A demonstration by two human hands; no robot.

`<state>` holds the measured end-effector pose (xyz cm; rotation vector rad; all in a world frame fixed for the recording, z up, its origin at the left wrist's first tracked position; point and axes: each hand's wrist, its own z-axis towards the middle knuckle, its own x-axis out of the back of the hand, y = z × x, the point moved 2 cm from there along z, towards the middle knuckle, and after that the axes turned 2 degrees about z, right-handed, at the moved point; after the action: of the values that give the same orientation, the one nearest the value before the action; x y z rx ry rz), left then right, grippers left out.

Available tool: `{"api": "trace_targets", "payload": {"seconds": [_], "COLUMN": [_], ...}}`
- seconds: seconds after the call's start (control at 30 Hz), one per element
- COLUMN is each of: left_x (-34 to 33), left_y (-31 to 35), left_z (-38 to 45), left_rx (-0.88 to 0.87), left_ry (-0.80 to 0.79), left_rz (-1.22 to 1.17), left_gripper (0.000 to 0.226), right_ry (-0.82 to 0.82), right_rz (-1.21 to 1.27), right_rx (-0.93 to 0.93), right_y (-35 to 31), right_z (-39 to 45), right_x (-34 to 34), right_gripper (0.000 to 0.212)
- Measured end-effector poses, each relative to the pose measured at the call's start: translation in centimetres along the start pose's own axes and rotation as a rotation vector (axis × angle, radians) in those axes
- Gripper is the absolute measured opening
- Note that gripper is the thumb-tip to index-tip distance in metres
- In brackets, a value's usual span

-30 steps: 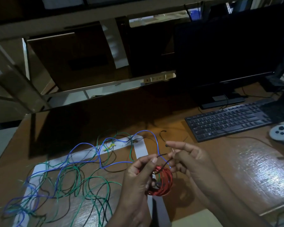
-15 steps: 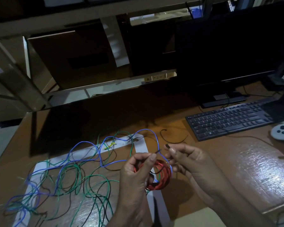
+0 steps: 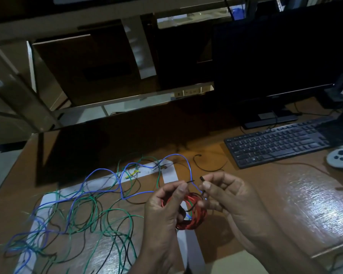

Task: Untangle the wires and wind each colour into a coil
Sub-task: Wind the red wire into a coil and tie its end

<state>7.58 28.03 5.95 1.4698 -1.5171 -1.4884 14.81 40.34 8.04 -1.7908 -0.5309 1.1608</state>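
A wound red wire coil [image 3: 194, 218] hangs in my left hand [image 3: 164, 212], which also pinches a thin black wire end [image 3: 190, 181] between thumb and forefinger. My right hand [image 3: 230, 196] pinches another black wire end [image 3: 202, 178] just to the right, a small gap between the two ends. A blue wire [image 3: 105, 171] loops from the hands out to the left. Tangled green wire [image 3: 115, 212], blue wire and black wire lie spread over the desk's left part inside a white tape outline [image 3: 169, 175].
A black keyboard [image 3: 275, 143] sits at the right, with a monitor [image 3: 281, 56] behind it and a white game controller [image 3: 341, 159] at the far right edge. A loose black wire arc [image 3: 206, 169] lies beyond my hands. The wooden desk [image 3: 305, 210] has a glossy surface.
Both hands drew slightly closer together and lower; my right hand's fingers closed onto a black wire end, and my left thumb and forefinger pinched the other end.
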Motion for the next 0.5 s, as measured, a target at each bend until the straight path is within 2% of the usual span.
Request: {"api": "trace_targets", "payload": {"seconds": [0.07,0.13,0.2,0.33,0.5], "left_x": [0.09,-0.01,0.03,0.32,0.41], "left_y": [-0.28,-0.24,-0.33,-0.69,-0.82], "left_z": [0.04,-0.02,-0.01,0.15,0.16], "left_rx": [0.015,0.038,0.026,-0.02,0.004], "left_ry": [-0.007,-0.022,-0.02,-0.033,-0.027], "left_rz": [-0.006,-0.026,-0.03,-0.003,-0.024], "left_gripper": [0.036,0.056,0.066,0.045,0.033], "right_ry": [0.003,-0.003,-0.003,-0.016,-0.017], "right_rz": [-0.022,-0.055,-0.065,-0.101,-0.105], "right_rx": [0.024,0.053,0.062,0.085,0.094], "right_y": [-0.01,-0.05,-0.07,-0.06,0.04], "right_z": [-0.07,-0.17,-0.21,-0.28,-0.28], "right_x": [-0.16,-0.33,-0.39,-0.49,-0.4], "right_gripper": [0.016,0.02,0.013,0.01,0.01]}}
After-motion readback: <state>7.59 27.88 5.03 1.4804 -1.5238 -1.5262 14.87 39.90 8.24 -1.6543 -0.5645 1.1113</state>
